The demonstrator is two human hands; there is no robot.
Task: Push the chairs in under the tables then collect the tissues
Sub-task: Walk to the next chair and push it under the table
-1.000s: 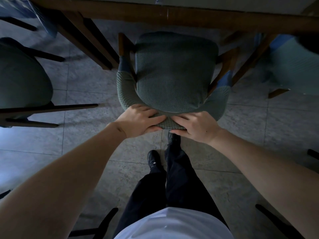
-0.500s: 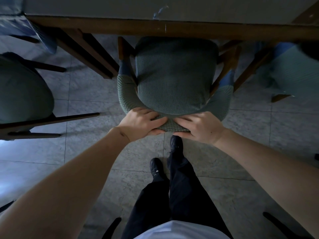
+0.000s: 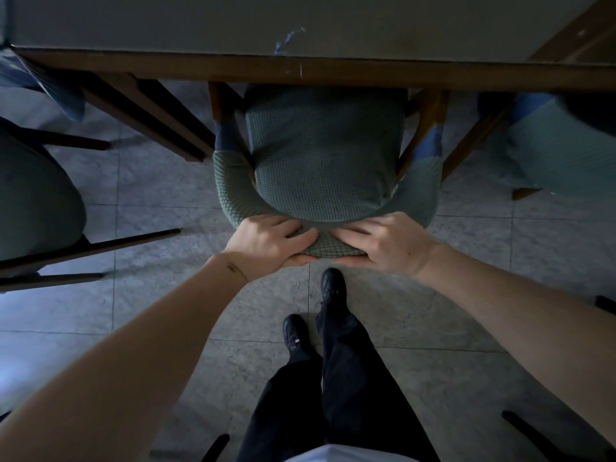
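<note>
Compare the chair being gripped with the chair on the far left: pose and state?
The middle chair has its seat front under the table edge; the left chair stands clear of it. Left hand and right hand grip the middle chair's backrest; the left chair is untouched. Both have greenish covers.

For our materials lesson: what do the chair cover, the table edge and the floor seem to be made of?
Chair cover: looks like stretchy knit fabric, matte green, with a waffle texture. Table edge: seems to be wood, brown and smooth, with small scratches. Floor: probably stone or ceramic tiles, grey and speckled, with grout lines.
</note>
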